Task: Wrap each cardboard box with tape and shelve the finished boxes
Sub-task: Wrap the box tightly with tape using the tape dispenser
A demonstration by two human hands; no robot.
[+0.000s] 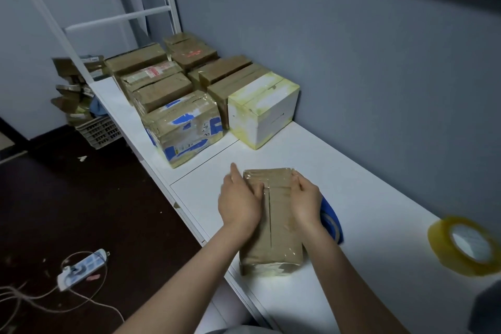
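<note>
A small brown cardboard box (pixel 273 225), glossy with clear tape, lies on the white table (pixel 366 225) in front of me. My left hand (pixel 240 202) holds its left side, fingers curled over the top edge. My right hand (pixel 305 199) holds the right side the same way. A roll of clear yellowish tape (pixel 465 247) lies on the table at the right. A blue tape dispenser (pixel 332 221) peeks out behind my right wrist. Several taped boxes (pixel 184 127) stand in rows at the far left of the table, a white one (pixel 263 108) nearest.
The grey wall runs along the table's far side. A white metal frame (pixel 119 19) rises behind the boxes. On the dark floor to the left lie a power strip with cables (pixel 81 270) and a crate with loose cardboard (pixel 81 106).
</note>
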